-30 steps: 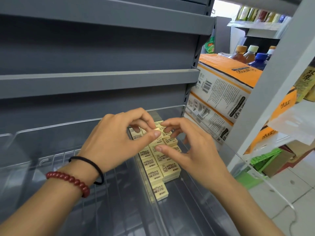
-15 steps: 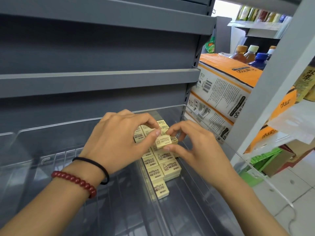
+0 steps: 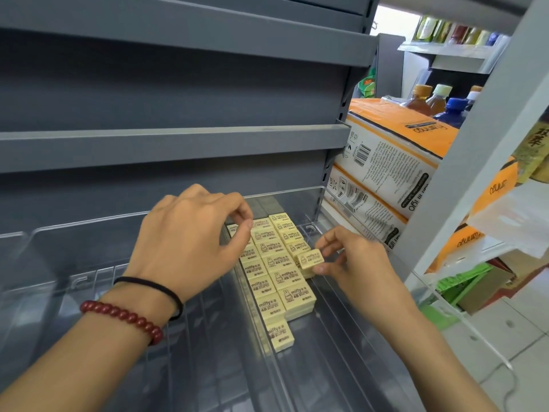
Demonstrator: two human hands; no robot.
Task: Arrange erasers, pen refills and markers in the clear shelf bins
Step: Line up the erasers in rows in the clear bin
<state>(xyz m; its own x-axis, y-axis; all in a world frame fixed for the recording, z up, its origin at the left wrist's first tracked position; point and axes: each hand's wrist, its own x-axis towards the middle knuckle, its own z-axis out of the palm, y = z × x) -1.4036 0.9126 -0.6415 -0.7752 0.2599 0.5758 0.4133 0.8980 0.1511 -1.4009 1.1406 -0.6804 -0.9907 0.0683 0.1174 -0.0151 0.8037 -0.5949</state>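
Several cream erasers [image 3: 279, 263] printed with a rabbit lie in neat rows, partly stacked, inside a clear shelf bin [image 3: 300, 193]. My right hand [image 3: 353, 263] pinches one eraser [image 3: 310, 258] between thumb and fingers, lifted slightly at the right edge of the rows. My left hand [image 3: 190, 236] hovers over the back left of the rows with curled fingers. Its thumb and index tips close on an eraser [image 3: 232, 228] in the left row. A single eraser [image 3: 280, 336] lies at the front end of that row. No pen refills or markers are in view.
Grey metal shelves [image 3: 178, 144] run above the bin. A clear divider [image 3: 252, 310] borders the left of the erasers, with more clear compartments to the left. Orange and white cartons [image 3: 395, 162] and drink bottles [image 3: 436, 99] stand to the right behind a grey upright [image 3: 475, 144].
Both hands held one eraser together over the rows. They have now parted: the right hand carried the eraser to the right edge, and the left hand moved to the back left of the rows.
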